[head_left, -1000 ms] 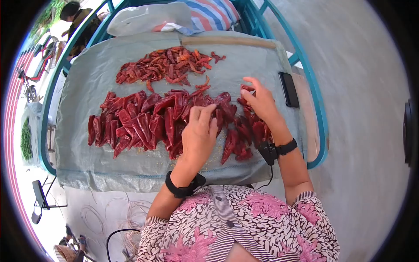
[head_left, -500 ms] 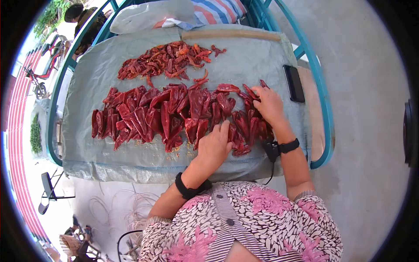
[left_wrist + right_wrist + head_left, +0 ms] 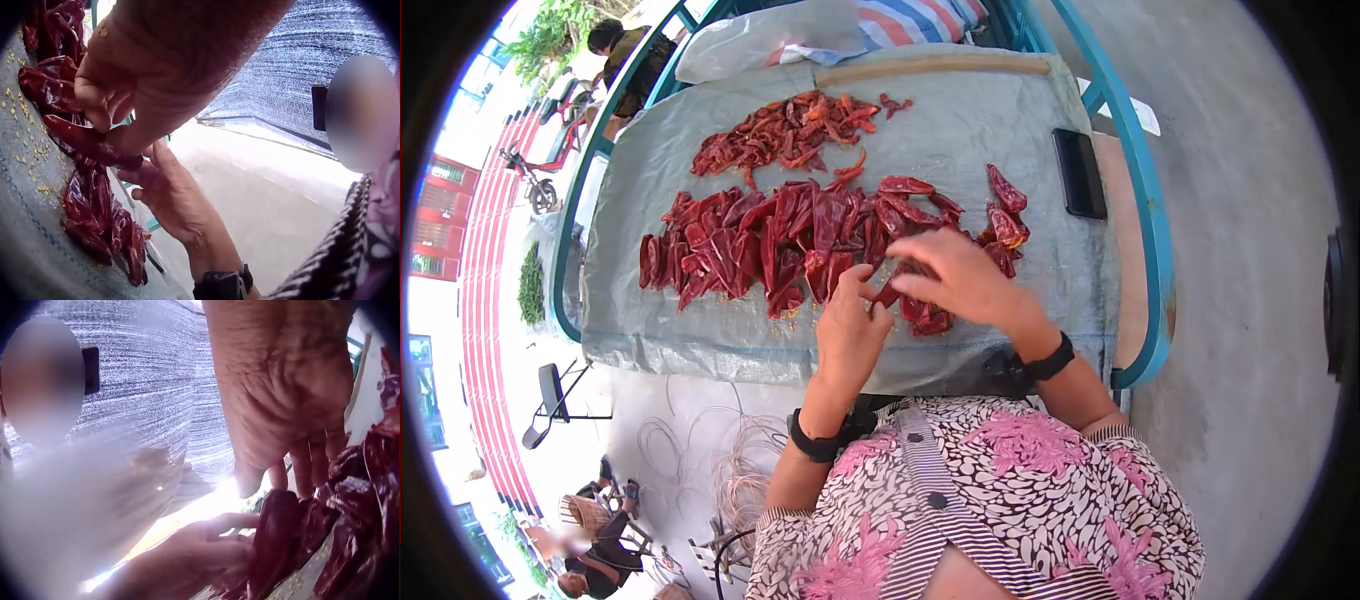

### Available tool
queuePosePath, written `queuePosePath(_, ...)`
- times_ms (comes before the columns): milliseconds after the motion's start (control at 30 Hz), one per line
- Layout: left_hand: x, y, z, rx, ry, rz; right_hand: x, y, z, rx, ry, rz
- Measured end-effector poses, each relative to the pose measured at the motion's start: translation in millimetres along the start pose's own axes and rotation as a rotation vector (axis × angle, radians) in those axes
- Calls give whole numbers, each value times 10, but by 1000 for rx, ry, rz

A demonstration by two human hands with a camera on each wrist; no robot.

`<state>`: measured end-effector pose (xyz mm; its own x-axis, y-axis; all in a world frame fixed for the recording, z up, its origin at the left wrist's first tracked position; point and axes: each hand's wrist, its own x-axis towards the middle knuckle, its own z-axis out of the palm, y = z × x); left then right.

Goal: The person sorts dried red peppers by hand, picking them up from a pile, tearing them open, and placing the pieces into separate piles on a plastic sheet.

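In the head view, my left hand (image 3: 850,330) is at the near edge of a row of large dried red peppers (image 3: 745,240). It pinches one dried red pepper (image 3: 87,140) between thumb and curled fingers, as the left wrist view shows. My right hand (image 3: 970,280) reaches across from the right, palm down, its fairly straight fingertips close to that pepper's end. Beneath the right hand lie more peppers (image 3: 927,318). A few others (image 3: 1007,225) lie to its right, partly covered by the hand.
Smaller dried chilies (image 3: 785,130) form a heap farther back on the grey-green sheet (image 3: 700,350). A black phone (image 3: 1079,172) lies at the right, inside the teal cart rail (image 3: 1155,270). Loose seeds (image 3: 42,153) dot the sheet. People sit outside the cart at left.
My right hand has come from the right-hand peppers leftward to meet my left hand. The left hand has shifted slightly left and now pinches a pepper. Fewer peppers lie at the right end.
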<state>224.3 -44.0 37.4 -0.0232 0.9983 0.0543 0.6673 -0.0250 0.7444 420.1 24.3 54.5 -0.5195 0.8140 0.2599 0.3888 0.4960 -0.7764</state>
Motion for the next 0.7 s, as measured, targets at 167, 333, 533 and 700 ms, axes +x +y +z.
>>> queuePosePath(167,-76,-46,46,47,84,5,-50,150,90,25,75,-78)
queuePosePath(333,-63,-193,92,57,233,-60,23,573,-91,-551,320,65)
queuePosePath(533,-133,-95,29,125,154,-136,81,902,10,-715,241,174)
queuePosePath(700,-277,-478,-210,149,245,78,100,1043,129,-771,272,132)
